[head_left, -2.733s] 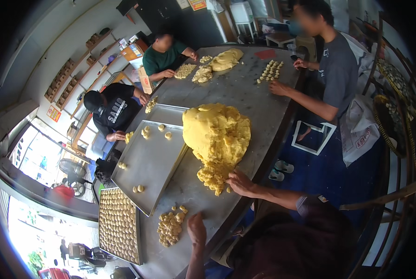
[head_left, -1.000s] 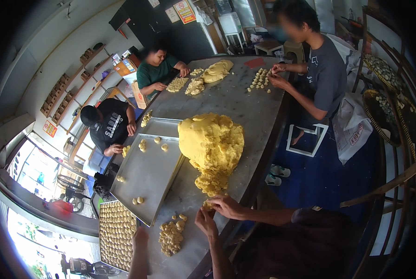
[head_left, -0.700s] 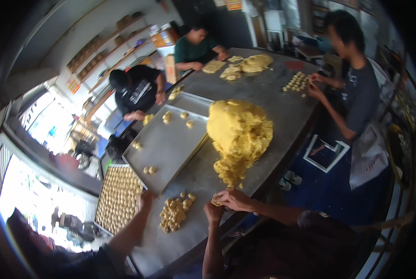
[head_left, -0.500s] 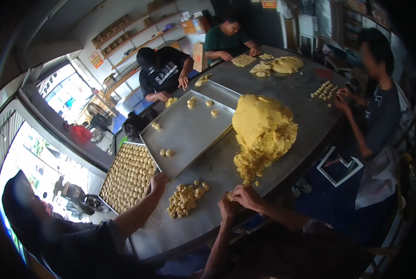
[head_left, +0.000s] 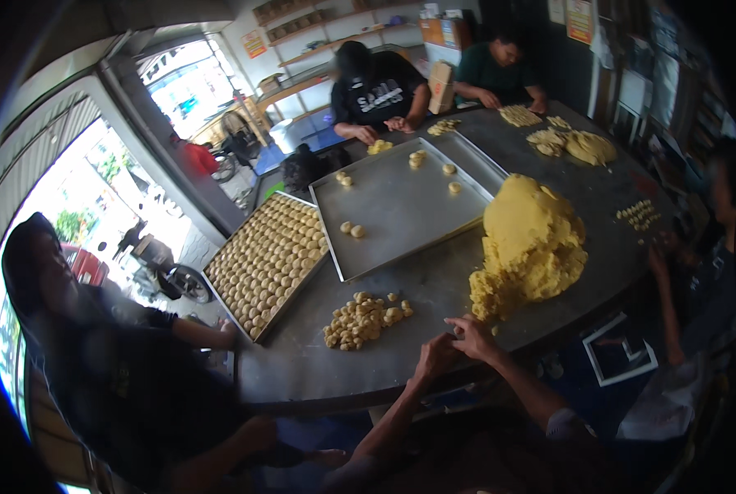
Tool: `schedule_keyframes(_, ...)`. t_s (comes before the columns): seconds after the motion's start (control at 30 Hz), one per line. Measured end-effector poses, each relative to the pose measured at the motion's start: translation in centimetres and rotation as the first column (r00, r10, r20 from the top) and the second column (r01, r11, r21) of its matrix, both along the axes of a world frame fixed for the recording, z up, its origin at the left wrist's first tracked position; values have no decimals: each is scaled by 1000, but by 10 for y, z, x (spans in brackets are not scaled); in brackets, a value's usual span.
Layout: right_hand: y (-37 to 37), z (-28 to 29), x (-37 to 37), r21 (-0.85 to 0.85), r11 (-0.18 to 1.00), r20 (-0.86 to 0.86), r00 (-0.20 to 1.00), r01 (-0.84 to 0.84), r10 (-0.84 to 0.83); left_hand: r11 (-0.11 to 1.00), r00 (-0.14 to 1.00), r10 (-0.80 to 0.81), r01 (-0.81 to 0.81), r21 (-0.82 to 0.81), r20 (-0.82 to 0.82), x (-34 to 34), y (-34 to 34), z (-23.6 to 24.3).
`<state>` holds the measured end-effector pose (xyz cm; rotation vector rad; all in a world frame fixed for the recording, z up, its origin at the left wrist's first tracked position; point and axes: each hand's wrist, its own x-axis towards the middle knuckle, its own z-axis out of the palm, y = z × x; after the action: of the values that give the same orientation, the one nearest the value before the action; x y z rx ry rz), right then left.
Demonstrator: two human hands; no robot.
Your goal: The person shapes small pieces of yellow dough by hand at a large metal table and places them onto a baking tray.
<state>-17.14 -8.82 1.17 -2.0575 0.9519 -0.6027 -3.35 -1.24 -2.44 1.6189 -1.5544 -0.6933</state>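
Dough (head_left: pixel 537 239) sits in a big yellow mound on the table (head_left: pixel 302 375), just past my left hand (head_left: pixel 435 358) and right hand (head_left: pixel 477 339), so plenty left, I'd say. On my feed the packed tray (head_left: pixel 293 299) is full of round balls (head_left: pixel 267 257); the other tray (head_left: pixel 397 206) has a few. Fingers partly bent, hands meeting; can't tell if they're pinching anything. Dough's smooth up top, crumbly nearest me; lumps (head_left: pixel 361 319) look knobbly.
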Motion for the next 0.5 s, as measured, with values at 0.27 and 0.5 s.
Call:
schedule_keyframes(0.27, -39, 49, -37, -634, 752, -196, 902, 182, -384, 988, 898, 142, -101, 119, -417, 4, -3, 14)
schedule_keyframes(0.5, -38, 25, -43, -646, 733, -199, 880, 213, -431, 1000, 762, 9, 12, 29, -648, 22, -12, 18)
